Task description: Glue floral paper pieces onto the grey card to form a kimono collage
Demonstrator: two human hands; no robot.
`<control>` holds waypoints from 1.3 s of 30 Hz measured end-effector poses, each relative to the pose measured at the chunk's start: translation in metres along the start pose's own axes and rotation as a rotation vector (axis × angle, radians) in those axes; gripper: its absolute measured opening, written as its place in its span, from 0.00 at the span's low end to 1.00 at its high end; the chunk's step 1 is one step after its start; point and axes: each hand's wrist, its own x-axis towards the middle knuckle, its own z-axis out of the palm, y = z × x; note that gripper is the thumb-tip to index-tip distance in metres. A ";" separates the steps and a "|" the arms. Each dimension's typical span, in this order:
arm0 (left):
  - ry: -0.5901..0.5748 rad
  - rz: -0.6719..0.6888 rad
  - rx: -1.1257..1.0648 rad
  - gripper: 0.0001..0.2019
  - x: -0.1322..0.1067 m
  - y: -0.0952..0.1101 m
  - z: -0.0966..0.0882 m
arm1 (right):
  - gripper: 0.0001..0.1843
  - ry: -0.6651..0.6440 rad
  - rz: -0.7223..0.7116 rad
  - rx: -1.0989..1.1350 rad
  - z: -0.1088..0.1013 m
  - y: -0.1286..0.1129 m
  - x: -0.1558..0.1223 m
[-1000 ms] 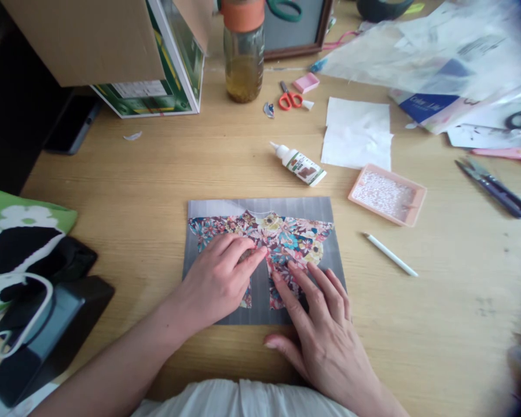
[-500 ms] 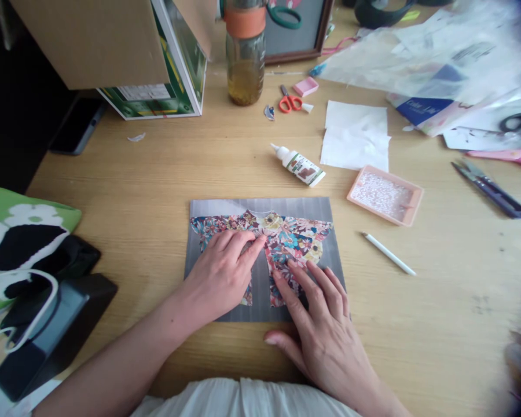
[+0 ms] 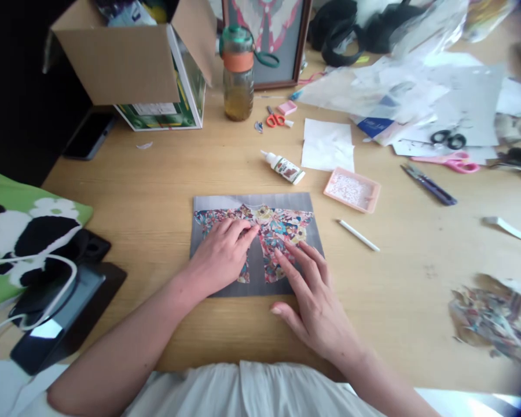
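A grey card point(image 3: 252, 204) lies on the wooden desk point(image 3: 156, 191) in front of me, with a floral paper cut-out point(image 3: 278, 223) shaped like a garment laid on it. My left hand point(image 3: 219, 258) rests flat on the left half of the cut-out, fingers stretched and close together. My right hand point(image 3: 315, 301) lies on the card's lower right part, fingers spread over the floral paper, thumb out on the desk. Neither hand holds anything.
Behind the card lie a glue bottle point(image 3: 283, 167), a pink tray of beads point(image 3: 351, 189), a white stick point(image 3: 358, 235) and white tissue point(image 3: 327, 145). A cardboard box point(image 3: 125, 63), a drink bottle point(image 3: 238, 75), small orange scissors point(image 3: 276, 119) and papers stand further back. Paper scraps point(image 3: 486, 315) lie right; a phone point(image 3: 56, 315) left.
The camera has tilted up and pulled back, so more of the desk's far side and right side shows. Both hands stay pressed on the floral cut-out in nearly the same places.
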 end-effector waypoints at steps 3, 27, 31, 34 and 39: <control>0.065 0.072 -0.045 0.20 -0.002 0.001 -0.003 | 0.38 0.010 -0.013 -0.058 0.002 -0.001 0.000; 0.058 0.318 -0.053 0.14 -0.009 0.006 -0.002 | 0.16 0.239 -0.066 -0.133 -0.001 -0.010 -0.008; 0.036 0.309 -0.044 0.14 -0.010 0.007 -0.003 | 0.17 0.240 -0.104 -0.204 0.000 -0.011 -0.009; 0.032 0.305 -0.038 0.14 -0.010 0.008 -0.003 | 0.17 0.238 -0.138 -0.254 0.000 -0.012 -0.009; 0.045 0.314 -0.039 0.14 -0.010 0.009 -0.006 | 0.17 0.234 -0.153 -0.267 -0.001 -0.012 -0.008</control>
